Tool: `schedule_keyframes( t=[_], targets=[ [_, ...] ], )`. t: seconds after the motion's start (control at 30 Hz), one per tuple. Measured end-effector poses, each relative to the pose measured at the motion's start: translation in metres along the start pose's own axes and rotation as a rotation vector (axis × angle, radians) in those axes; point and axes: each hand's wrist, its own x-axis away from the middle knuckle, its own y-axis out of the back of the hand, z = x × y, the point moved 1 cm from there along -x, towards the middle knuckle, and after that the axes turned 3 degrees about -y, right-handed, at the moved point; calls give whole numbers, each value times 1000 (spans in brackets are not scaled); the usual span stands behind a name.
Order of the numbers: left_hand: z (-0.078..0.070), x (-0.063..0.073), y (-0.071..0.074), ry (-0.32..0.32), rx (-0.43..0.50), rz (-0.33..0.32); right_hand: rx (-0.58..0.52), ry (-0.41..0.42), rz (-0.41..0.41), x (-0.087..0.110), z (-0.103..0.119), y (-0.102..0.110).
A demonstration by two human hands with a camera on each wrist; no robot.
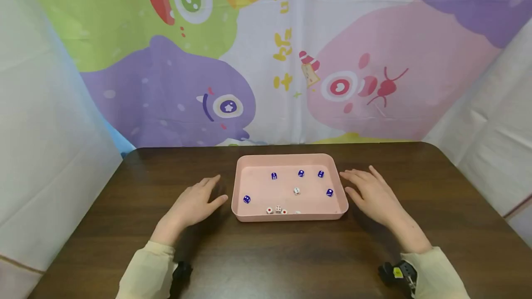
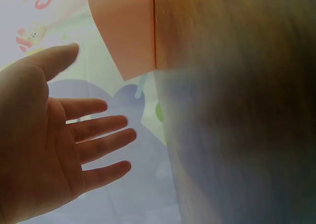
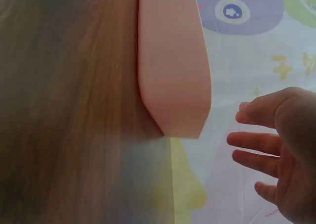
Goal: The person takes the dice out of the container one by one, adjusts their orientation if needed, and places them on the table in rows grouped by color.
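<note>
A pink tray [image 1: 266,218] lies on the dark wooden table, with several blue dice [image 1: 247,199] and several white dice [image 1: 297,191] scattered inside. Some white dice are partly hidden behind its near wall. To the left of the tray, my left hand [image 1: 195,204] hovers with fingers spread and nothing held; the left wrist view shows its bare palm. My right hand [image 1: 371,195] is beside the tray's right end, fingertips close to the rim, thumb apart from the fingers. In the right wrist view the tray's side wall [image 3: 173,61] stands near those loosely extended fingers.
The brown table [image 1: 287,257] has rounded far corners. Behind it hangs a cartoon-printed curtain [image 1: 274,119], and pale cloth walls [image 1: 50,119] close in on both sides. Each wrist carries a small black device [image 1: 182,273] under its cream sleeve [image 1: 145,271].
</note>
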Motion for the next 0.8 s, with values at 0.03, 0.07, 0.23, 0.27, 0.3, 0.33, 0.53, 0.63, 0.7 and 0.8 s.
schedule_keyframes(
  t=[0.03,0.07,0.23,0.27,0.3,0.33,0.53,0.63,0.7,0.8],
  targets=[
    [-1,-1,-1,0,4,9,0,-1,9,-1,1,-1],
    [-1,-1,-3,-5,4,17,-2,-1,15,-2,3,-2],
    [-5,-3,-8,-22,-8,36,-22,12,35,-10,13,-9],
    [-6,-3,-8,-28,-10,35,-26,14,39,-12,16,-10],
    [-7,-3,-8,-30,-10,33,-27,16,44,-13,19,-11],
    [-8,-4,-8,-33,-12,29,-29,16,49,-15,21,-12],
    [-14,-5,-7,-55,-17,29,-49,29,101,-21,37,-19],
    [-16,-6,-8,-59,-9,37,-66,43,138,-22,42,-23],
    [-17,-6,-9,-56,-4,40,-92,44,178,-24,45,-23],
    [-18,-8,-11,-46,6,45,-124,31,242,-26,50,-23]
  ],
)
